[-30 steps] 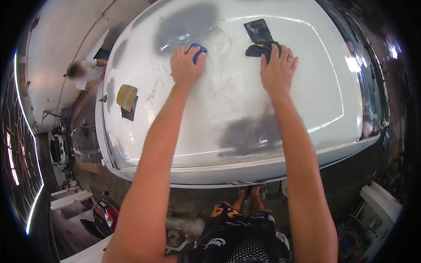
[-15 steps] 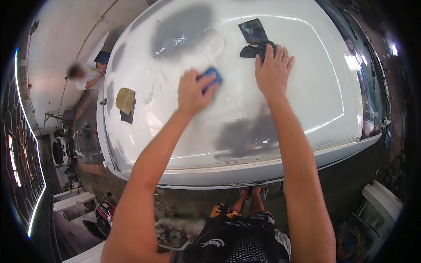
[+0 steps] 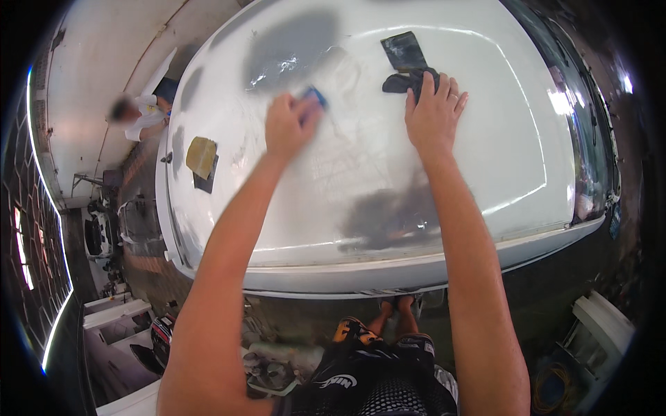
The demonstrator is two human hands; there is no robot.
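Observation:
My left hand (image 3: 288, 127) is closed around a blue sanding block (image 3: 314, 96), slightly blurred, on the wet white panel of a car (image 3: 374, 152). My right hand (image 3: 437, 111) lies farther right with its fingers spread, the fingertips and thumb against a crumpled black cloth (image 3: 400, 82). Just beyond that cloth a dark grey sheet of sandpaper (image 3: 403, 51) lies on the panel. Dull grey patches (image 3: 291, 52) mark the paint at the far side, and another grey patch (image 3: 385, 215) shows nearer to me.
On the panel's left, a tan sheet (image 3: 201, 157) overlaps a darker sheet. A co-worker (image 3: 142, 116) stands beyond the car's left edge. Car glass (image 3: 586, 125) borders the panel on the right. White parts (image 3: 603, 326) stand at lower right, and a white cabinet (image 3: 121, 326) at lower left.
My left hand has slid to the left and slightly away from me with the sanding block. The right hand has stayed by the black cloth.

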